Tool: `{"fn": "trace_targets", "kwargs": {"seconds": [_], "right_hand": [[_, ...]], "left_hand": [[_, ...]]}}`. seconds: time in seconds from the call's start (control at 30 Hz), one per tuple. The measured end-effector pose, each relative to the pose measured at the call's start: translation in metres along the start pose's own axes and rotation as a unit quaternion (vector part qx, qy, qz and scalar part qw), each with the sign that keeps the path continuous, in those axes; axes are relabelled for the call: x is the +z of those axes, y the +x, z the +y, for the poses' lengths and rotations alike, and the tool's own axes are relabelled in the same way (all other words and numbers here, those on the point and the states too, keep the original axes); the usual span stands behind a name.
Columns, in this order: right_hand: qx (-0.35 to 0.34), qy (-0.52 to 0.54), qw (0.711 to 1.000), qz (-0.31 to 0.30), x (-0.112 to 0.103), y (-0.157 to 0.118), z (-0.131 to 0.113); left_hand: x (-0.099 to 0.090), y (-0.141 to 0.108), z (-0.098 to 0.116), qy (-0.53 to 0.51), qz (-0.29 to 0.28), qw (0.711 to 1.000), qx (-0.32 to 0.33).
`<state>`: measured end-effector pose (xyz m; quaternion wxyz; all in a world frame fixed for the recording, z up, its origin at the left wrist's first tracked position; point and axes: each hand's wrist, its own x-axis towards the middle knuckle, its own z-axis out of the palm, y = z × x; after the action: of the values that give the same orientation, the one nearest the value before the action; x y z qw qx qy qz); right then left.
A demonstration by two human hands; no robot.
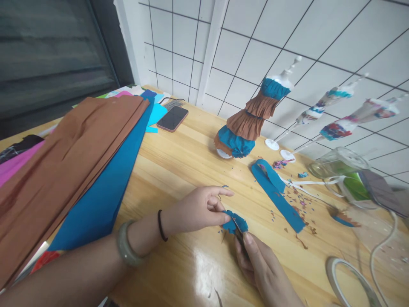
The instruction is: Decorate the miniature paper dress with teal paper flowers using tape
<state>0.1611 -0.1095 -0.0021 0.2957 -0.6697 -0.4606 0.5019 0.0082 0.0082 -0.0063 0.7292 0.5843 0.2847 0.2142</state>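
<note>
My left hand [204, 209] pinches a small crumpled piece of blue crepe paper [241, 221] between thumb and fingertips, its index finger stretched out. From the right, my right hand [263, 266] grips a dark-handled tool [239, 232] with a thin metal tip lying against the paper. My fingers hide most of that tool, so its exact kind is unclear. A few brown bits show at the paper's edge. Beyond my hands lies a folded blue crepe strip [281, 196], touched by neither hand.
A mannequin in a brown and blue paper dress [255, 113] stands at the back, near two slimmer painted mannequins [340, 125]. Large brown paper sheets [70, 157] cover the left side beside a phone [172, 118]. Rightward are paper scraps [302, 202], a glass jar [341, 162] and a tape roll [348, 279].
</note>
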Motion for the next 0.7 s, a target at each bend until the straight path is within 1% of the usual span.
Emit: {"fn": "trace_targets", "kwargs": {"seconds": [0.1,0.23,0.5,0.7], "right_hand": [[0.009,0.006,1.000,-0.007,-0.0007,0.0006,0.0015],[0.003,0.004,1.000,-0.019,-0.0013,0.0018,0.0037],[0.003,0.001,1.000,-0.005,-0.0003,0.0016,-0.0018],[-0.002,-0.001,1.000,-0.008,-0.0001,0.0025,0.0026]], "left_hand": [[0.0008,0.0002,-0.0004,0.002,-0.003,1.000,-0.001],[0.0014,0.0005,-0.0005,-0.001,-0.008,1.000,-0.003],[0.0003,0.0003,-0.0010,-0.003,-0.013,1.000,-0.005],[0.0007,-0.0002,0.0003,-0.006,-0.012,1.000,-0.010]]}}
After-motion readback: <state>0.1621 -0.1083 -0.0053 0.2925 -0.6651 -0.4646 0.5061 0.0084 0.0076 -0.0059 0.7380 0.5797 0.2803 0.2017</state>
